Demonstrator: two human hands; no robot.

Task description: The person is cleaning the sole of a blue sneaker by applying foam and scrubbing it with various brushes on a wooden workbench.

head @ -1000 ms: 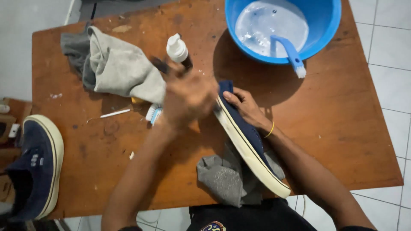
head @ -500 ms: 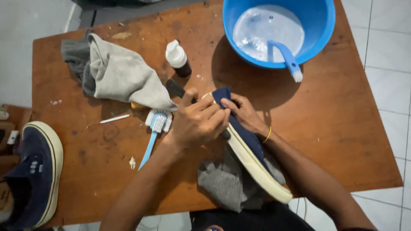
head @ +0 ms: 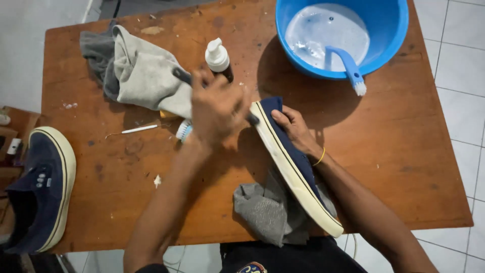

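A navy canvas shoe with a cream sole lies tilted on its side at the table's front, sole edge facing left. My right hand grips its upper near the toe. My left hand is closed on a dark-handled brush, whose far end meets the sole edge at the toe. A crumpled grey cloth sits under the shoe's heel. A small brush with white bristles peeks out from beneath my left wrist.
On the wooden table are a blue basin of water holding a blue brush, a white-capped pump bottle, a grey towel and a thin white stick. A second navy shoe lies off the left edge.
My left hand slid toward me along the sole with the brush, then back up to the toe. The small white-bristled brush is now mostly covered by my wrist. The shoe stays held.
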